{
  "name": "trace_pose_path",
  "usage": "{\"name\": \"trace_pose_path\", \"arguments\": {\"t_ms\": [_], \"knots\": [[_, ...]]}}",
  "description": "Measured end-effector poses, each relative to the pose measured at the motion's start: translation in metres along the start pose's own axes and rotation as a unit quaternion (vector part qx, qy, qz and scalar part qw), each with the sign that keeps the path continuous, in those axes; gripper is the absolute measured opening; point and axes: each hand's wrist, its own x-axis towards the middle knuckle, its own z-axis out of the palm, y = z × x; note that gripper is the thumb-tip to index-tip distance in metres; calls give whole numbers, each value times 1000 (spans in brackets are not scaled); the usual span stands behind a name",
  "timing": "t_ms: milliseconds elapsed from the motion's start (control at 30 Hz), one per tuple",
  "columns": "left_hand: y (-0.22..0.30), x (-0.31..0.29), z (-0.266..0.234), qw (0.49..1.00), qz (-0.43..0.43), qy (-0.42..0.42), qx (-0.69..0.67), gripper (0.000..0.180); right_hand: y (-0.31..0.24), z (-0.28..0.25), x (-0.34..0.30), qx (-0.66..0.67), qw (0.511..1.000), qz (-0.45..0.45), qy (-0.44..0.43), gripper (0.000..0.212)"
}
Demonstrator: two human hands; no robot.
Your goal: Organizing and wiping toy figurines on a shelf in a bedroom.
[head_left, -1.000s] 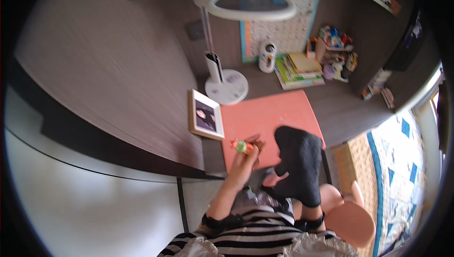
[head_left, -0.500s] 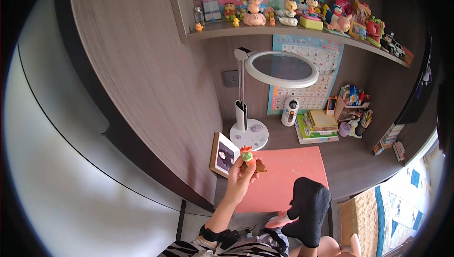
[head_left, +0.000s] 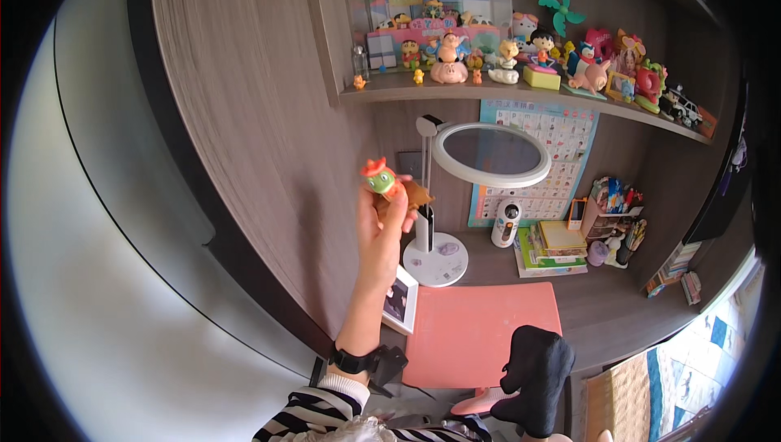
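My left hand is raised in front of the brown wall panel, left of the desk lamp, with its fingers closed around a small toy figurine. The figurine has a green face with big eyes and a red top. A brown, flat-looking piece sticks out on the right side of my fingers; I cannot tell whether it belongs to the figurine. A dark strap circles my left wrist. My right hand does not show clearly. Near the bottom is what looks like a foot in a black sock.
A white ring-headed lamp stands on the desk behind a pink desk mat. A framed photo leans by the wall. Books and a white bottle-like object sit farther back. Several figurines line the shelf above.
My left hand has lifted the figurine up and to the left, from above the pink mat to in front of the wall panel. The view has tilted upward, showing more of the shelf.
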Motion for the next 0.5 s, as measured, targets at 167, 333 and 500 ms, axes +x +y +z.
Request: {"name": "trace_pose_path", "arguments": {"t_ms": [167, 333, 500], "knots": [[15, 42, 22, 988, 93, 29, 116, 24, -4, -9, 1, -11, 999, 27, -12, 32], [20, 90, 37, 963, 175, 86, 186, 23, -4, -15, 0, -17, 998, 50, -17, 31], [39, 129, 49, 963, 183, 59, 187, 27, -3, -17, -1, -19, 998, 62, -22, 29]]}}
